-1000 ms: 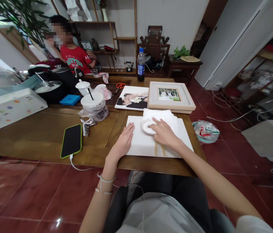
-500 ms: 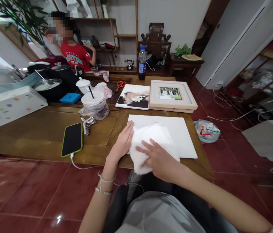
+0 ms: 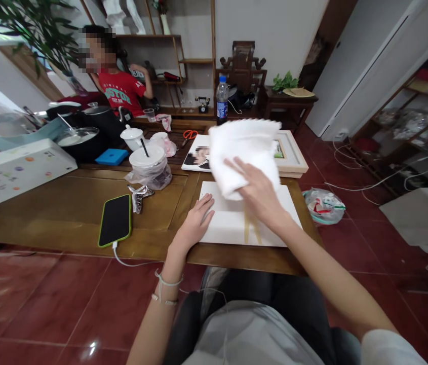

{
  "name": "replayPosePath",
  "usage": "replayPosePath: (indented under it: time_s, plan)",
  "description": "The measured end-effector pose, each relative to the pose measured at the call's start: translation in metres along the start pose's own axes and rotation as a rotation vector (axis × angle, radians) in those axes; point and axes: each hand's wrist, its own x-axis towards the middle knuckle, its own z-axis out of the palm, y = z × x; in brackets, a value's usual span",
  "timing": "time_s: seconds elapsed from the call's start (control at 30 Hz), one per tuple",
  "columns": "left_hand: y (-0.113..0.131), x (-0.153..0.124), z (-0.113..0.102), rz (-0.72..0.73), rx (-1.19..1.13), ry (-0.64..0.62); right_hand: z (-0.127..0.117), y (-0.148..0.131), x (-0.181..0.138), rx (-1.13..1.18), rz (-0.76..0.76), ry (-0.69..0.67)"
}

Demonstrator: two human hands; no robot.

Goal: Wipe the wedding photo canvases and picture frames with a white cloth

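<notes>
A white board point(image 3: 232, 225) lies flat at the near edge of the wooden table point(image 3: 65, 203). My left hand point(image 3: 194, 223) rests on the board's left edge, fingers stretched flat. My right hand point(image 3: 257, 195) grips a white cloth point(image 3: 242, 152) and holds it raised above the board's far part. The cloth hides part of the framed picture point(image 3: 293, 159) and the unframed photo print point(image 3: 198, 157) that lie behind the board.
A phone in a green case point(image 3: 115, 220) lies charging to the left, a metal clip point(image 3: 138, 195) beside it. Further back stand a bagged lidded cup point(image 3: 147, 165), a white teapot point(image 3: 132, 137), scissors point(image 3: 188, 134) and a bottle point(image 3: 221, 104). A person in a red shirt point(image 3: 120, 91) sits far left. A plastic bag point(image 3: 323, 205) lies on the floor.
My right hand swept the cloth down to the board's near edge, then lifted it up and away toward the far side. The left hand stayed on the board's left edge.
</notes>
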Motion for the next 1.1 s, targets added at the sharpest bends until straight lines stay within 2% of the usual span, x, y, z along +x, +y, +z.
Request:
replayPosePath:
  time_s: [0.07, 0.13, 0.2, 0.27, 0.43, 0.6, 0.7, 0.8, 0.93, 1.03, 1.1]
  plan:
    - [0.002, 0.001, -0.002, 0.004, 0.0, -0.001, 0.029, -0.008, 0.011, 0.003, -0.079, -0.152]
    - [0.003, 0.002, -0.004, 0.019, -0.019, 0.001, 0.05, -0.012, 0.013, 0.01, -0.084, -0.281]
    - [0.002, 0.002, -0.004, 0.026, -0.03, -0.001, 0.059, -0.01, 0.008, 0.028, -0.053, -0.337]
    - [0.0, 0.002, -0.003, 0.019, -0.025, -0.009, 0.058, -0.001, -0.002, 0.045, 0.001, -0.352]
    - [-0.005, 0.0, 0.0, 0.027, -0.016, -0.004, 0.037, 0.032, -0.038, 0.027, 0.166, -0.395]
    - [-0.004, -0.001, 0.0, 0.026, -0.026, -0.003, 0.02, 0.058, -0.07, -0.017, 0.29, -0.38]
    - [-0.002, -0.001, -0.001, 0.01, -0.036, -0.002, 0.011, 0.055, -0.088, -0.078, 0.349, -0.389]
    - [-0.001, -0.001, -0.001, 0.008, -0.044, -0.001, -0.001, 0.034, -0.111, -0.114, 0.348, -0.442]
    - [-0.002, -0.001, 0.0, 0.008, -0.038, 0.001, -0.032, 0.01, -0.144, 0.035, 0.292, -0.491]
    - [-0.003, -0.001, 0.001, 0.018, -0.033, 0.006, -0.06, 0.017, -0.154, 0.181, 0.359, -0.428]
    - [-0.004, -0.001, 0.001, 0.025, -0.033, 0.007, -0.073, 0.033, -0.15, 0.19, 0.46, -0.312]
